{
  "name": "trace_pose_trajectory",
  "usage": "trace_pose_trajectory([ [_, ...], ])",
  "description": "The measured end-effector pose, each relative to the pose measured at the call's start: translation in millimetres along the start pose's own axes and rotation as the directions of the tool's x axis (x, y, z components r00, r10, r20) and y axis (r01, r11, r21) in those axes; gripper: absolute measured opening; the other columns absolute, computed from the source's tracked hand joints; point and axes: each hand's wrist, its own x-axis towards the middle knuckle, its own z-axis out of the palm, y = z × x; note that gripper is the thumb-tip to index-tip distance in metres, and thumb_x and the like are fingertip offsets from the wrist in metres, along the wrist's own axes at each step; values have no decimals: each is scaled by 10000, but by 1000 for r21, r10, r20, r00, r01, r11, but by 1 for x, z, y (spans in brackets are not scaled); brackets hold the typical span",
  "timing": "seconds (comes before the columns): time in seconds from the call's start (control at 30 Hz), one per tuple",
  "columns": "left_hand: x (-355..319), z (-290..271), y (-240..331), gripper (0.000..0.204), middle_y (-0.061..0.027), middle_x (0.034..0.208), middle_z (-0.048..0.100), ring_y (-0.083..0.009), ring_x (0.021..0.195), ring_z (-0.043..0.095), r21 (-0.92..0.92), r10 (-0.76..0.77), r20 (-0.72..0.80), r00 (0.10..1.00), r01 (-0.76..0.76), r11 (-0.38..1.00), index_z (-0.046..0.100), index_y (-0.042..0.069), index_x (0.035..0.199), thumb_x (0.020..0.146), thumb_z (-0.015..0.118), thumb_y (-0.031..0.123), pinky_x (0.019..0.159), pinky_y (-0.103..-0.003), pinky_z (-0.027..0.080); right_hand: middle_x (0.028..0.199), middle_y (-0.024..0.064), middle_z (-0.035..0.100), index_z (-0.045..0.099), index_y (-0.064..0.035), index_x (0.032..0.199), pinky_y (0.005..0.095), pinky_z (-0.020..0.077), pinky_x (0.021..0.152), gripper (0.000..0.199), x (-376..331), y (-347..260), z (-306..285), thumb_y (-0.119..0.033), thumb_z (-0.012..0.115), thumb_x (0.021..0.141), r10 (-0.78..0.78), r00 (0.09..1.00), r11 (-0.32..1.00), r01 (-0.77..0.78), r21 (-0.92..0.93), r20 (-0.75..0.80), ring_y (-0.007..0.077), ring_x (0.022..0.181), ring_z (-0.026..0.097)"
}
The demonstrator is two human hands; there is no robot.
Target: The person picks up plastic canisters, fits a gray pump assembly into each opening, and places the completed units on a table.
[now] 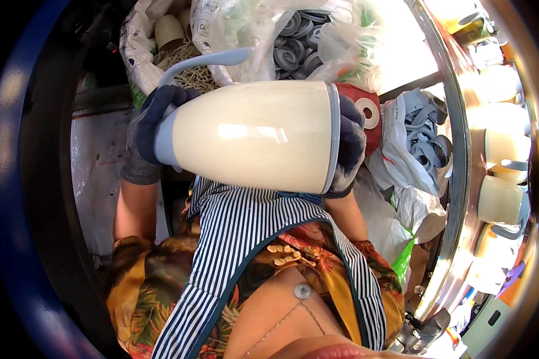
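Cream, glossy jug with blue-grey collar and curved handle: one, on its side, held before the wearer's chest. Left hand, dark-gloved: closed around the narrow, collared end. Right hand, likewise gloved: gripping the broad base, fingers partly hidden. Beyond the jug: plastic bag beside grey round parts. To the right: white bag holding blue-grey parts.

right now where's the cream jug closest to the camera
In the head view, the jug is held sideways, above and left of centre, between the left hand at its narrow end and the right hand at its wide end.
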Motion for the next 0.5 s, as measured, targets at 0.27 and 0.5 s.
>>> trace_pose_trajectory([
  [0.27,11,8,-5,240,-120,967,616,-233,965,596,51,-48,159,986,40,998,571,7,947,983,507,235,894,-382,483,1531,180,284,221,-32,1502,474,223,1159,1017,12,-6,7,-801,312,843,163,970,987,-157,44,-183,327,1414,285],
  [0.5,14,-19,-4,288,-121,1019,640,-220,974,613,36,-111,74,991,109,993,582,28,972,997,503,303,910,-367,481,1548,177,254,188,-40,1515,462,201,1166,1028,10,5,-33,-806,311,840,273,872,955,-196,221,-406,341,1435,237],
])
